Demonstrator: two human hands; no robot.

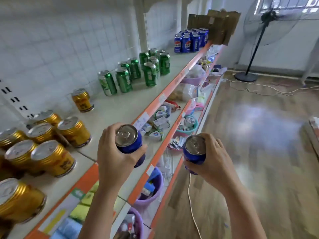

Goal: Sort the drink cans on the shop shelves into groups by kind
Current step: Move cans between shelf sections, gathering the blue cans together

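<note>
My left hand [114,157] grips a blue can [129,140] upright over the front edge of the top shelf [120,107]. My right hand [214,159] grips a second blue can [195,150] out over the aisle, off the shelf. On the shelf stand three groups: several gold cans [46,152] at the near left, several green cans [138,71] in the middle, and several blue cans [191,40] at the far end. One gold can [82,100] stands alone between the gold and green groups.
Lower shelves [165,145] hold purple baskets [151,192], small boxes and packets. A cardboard box [217,26] sits beyond the blue cans. A standing fan [259,40] and loose cables [259,88] are on the wooden floor to the right.
</note>
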